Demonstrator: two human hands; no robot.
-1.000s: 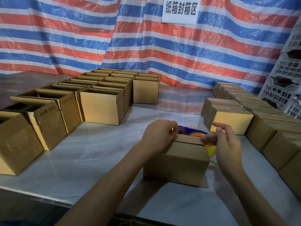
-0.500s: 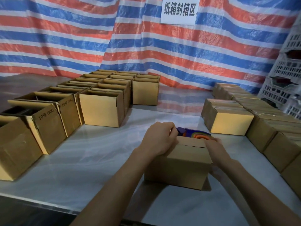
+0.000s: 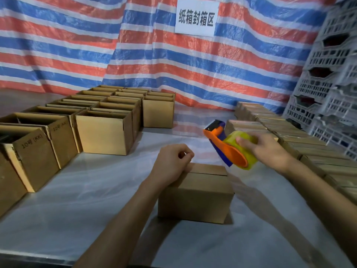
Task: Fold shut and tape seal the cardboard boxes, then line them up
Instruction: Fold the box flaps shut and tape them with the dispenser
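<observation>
The box (image 3: 195, 192), flaps folded shut, sat near and central on the table (image 3: 77, 190). The left hand (image 3: 172, 163), clenched on nothing, rested on its top left edge. The right hand (image 3: 268, 149) grasped the tape dispenser (image 3: 228, 149) in the air above the box's far right corner. Open boxes (image 3: 104, 132) stood left, and closed boxes (image 3: 289, 136) lined the right.

Views: one. Mount: head-worn, wide-angle. Position: above the near edge of the desk (image 3: 87, 200). Facing: forward and down, toward the striped tarp (image 3: 77, 45) hung at the far side. Range: arm's length; left hand (image 3: 172, 163) and right hand (image 3: 268, 149) sit mid-frame.
</observation>
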